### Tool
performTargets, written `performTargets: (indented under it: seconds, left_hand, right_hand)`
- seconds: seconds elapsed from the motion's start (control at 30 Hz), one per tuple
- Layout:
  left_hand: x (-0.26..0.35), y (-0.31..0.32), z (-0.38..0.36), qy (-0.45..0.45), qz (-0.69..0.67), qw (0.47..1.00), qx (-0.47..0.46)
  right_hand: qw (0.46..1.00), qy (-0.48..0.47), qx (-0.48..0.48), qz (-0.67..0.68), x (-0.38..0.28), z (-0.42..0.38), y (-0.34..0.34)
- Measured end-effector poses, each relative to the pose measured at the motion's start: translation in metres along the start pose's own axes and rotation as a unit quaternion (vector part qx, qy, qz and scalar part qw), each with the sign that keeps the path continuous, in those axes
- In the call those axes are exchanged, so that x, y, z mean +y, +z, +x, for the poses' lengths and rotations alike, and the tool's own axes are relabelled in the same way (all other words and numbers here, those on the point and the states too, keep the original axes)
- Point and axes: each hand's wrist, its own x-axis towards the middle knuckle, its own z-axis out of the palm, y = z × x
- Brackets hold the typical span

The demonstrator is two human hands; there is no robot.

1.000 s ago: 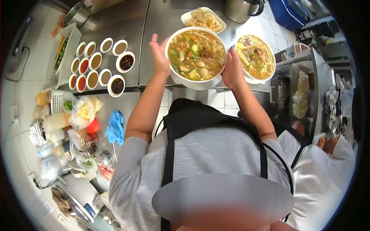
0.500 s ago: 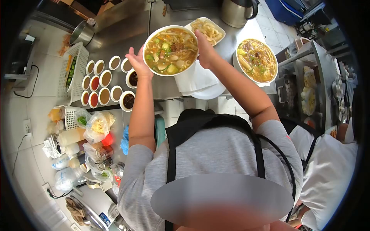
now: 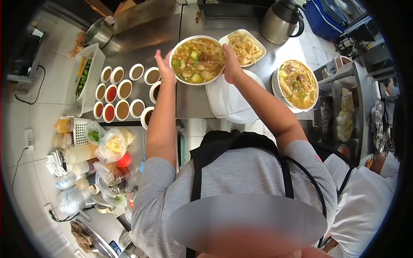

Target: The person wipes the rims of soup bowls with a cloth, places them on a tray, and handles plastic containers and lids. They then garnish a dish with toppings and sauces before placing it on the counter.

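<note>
Between my two hands is a white bowl of noodle soup [image 3: 197, 60] with vegetables and a brown topping, held over the steel counter. My left hand [image 3: 165, 68] grips its left side, thumb out along the rim and the other fingers mostly hidden. On the opposite side, my right hand [image 3: 232, 66] clasps the rim. A white dish of pale fried strips [image 3: 245, 46] sits just behind my right hand. Below my right forearm lie white paper sheets [image 3: 219, 96] and a white plate [image 3: 246, 115]. A second bowl of noodle soup [image 3: 297, 84] stands at the counter's right end.
Several small sauce cups [image 3: 122, 110] stand left of my left arm, beside a white plastic basket [image 3: 69, 96]. A steel jug [image 3: 279, 23] is at the back right. Bags and bottles [image 3: 79, 154] crowd the left. A person in white [image 3: 365, 202] is close on the right.
My view has shifted, so the counter and its things sit lower and further right in the picture. Both hands still hold the bowl, now slightly closer to the dish of strips.
</note>
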Motion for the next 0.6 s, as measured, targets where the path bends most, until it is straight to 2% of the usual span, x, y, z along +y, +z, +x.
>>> performTargets:
  seconds: [0.13,0.2,0.23,0.27,0.3,0.37,0.47,0.57,0.6]
  left_hand:
    - [0.003,-0.001,0.006,-0.011,-0.001,1.000,0.005]
    - [0.003,0.000,0.006,-0.013,0.006,1.000,0.009]
    - [0.002,-0.002,0.008,-0.012,0.000,1.000,0.008]
    - [0.001,-0.005,0.009,-0.013,0.003,1.000,0.009]
    - [0.001,-0.005,0.009,-0.014,0.005,1.000,0.010]
    - [0.002,-0.002,0.008,-0.017,0.007,1.000,0.017]
    - [0.004,0.001,0.006,-0.017,0.018,0.999,0.024]
    - [0.001,-0.002,0.007,-0.006,0.035,0.999,0.020]
    - [0.001,-0.002,0.007,-0.005,0.039,0.999,0.021]
  right_hand:
    - [1.000,-0.003,-0.010,-0.023,0.004,0.010,-0.008]
    - [0.967,-0.027,-0.022,-0.251,-0.005,0.003,-0.026]
    - [0.932,-0.037,-0.027,-0.361,-0.011,-0.004,-0.038]
    - [0.858,-0.104,-0.001,-0.503,-0.014,-0.013,-0.052]
    - [0.758,-0.167,0.025,-0.630,-0.015,-0.024,-0.066]
    - [0.656,-0.135,0.081,-0.738,0.002,-0.051,-0.088]
    - [0.644,-0.117,0.145,-0.742,0.037,-0.065,-0.101]
    - [0.672,-0.127,0.099,-0.723,0.049,-0.066,-0.101]
    - [0.673,-0.143,0.113,-0.717,0.046,-0.071,-0.102]
